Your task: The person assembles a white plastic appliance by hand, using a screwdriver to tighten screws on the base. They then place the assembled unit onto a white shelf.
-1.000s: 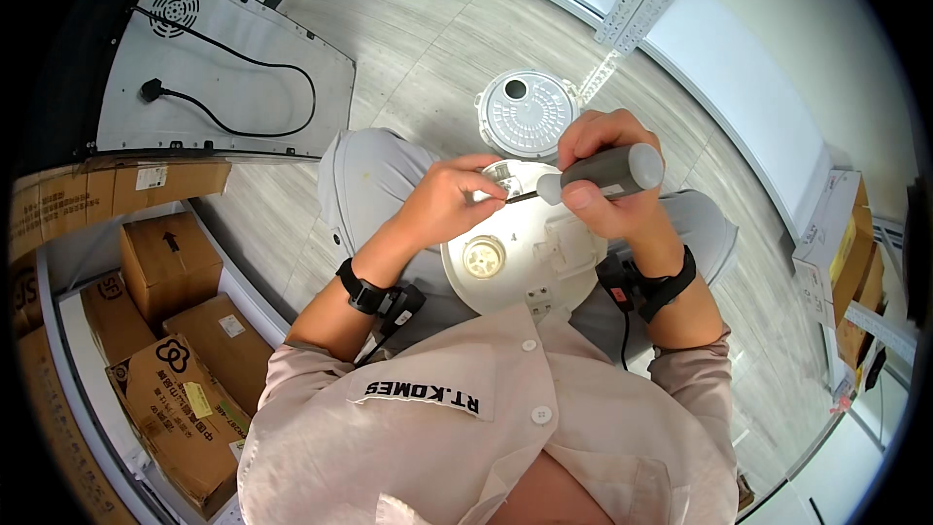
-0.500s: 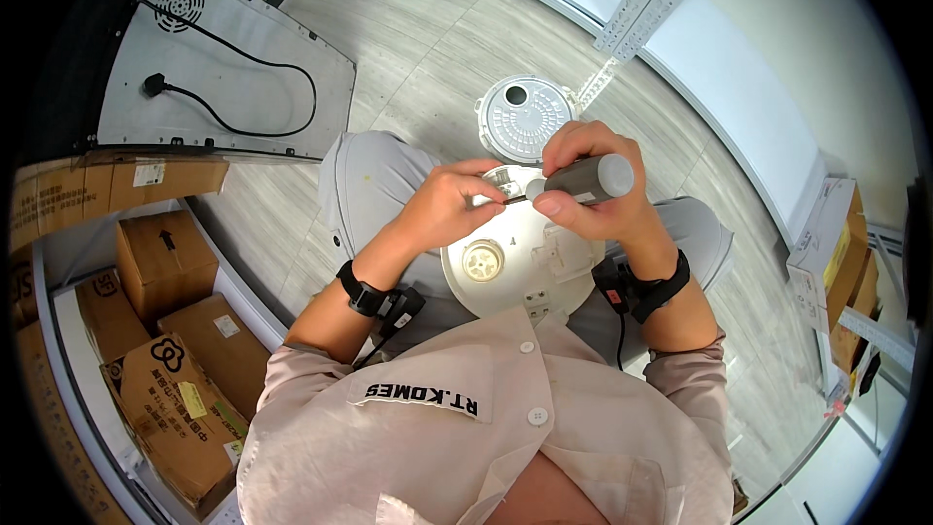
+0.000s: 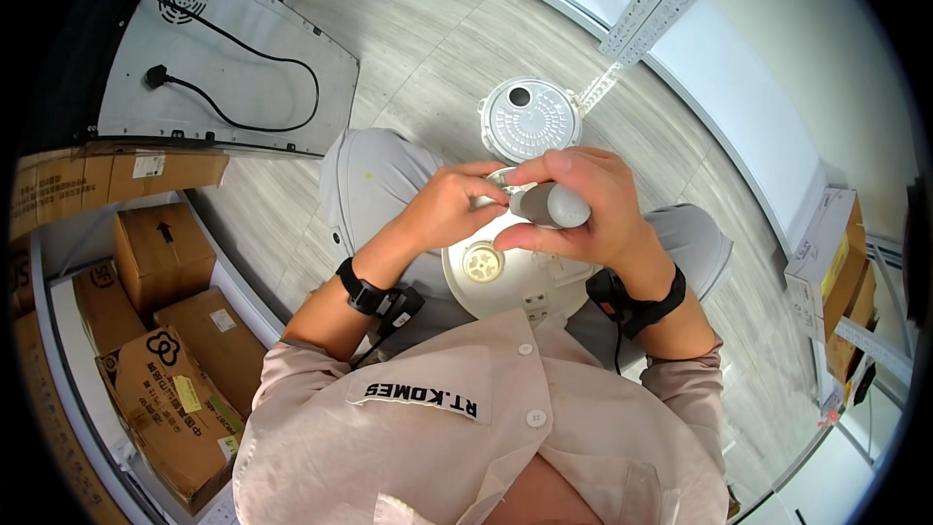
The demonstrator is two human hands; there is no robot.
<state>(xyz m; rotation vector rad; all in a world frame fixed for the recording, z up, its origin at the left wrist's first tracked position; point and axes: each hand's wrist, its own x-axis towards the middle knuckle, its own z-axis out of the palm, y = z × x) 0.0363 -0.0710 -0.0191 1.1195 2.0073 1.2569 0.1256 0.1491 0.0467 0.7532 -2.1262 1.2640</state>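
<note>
My right hand is wrapped round a grey cylindrical screwdriver, its rounded end turned up toward me. My left hand is closed in a pinch right by the screwdriver's front end. What sits between those fingertips is too small to make out. Beneath both hands, a white rounded appliance cover rests in my lap between my knees. A cream round fitting is set into it. The cover's far part is mostly hidden by my hands.
A round grey plastic lid with a dark hole lies on the floor beyond my lap. To the left stand a metal-cased appliance with a loose cord and several cardboard boxes. Shelving and an open box are at the right.
The screwdriver has moved left, close against my left fingertips, and its end now points more toward me. The thin dark bit seen before is now hidden. My left hand has hardly moved.
</note>
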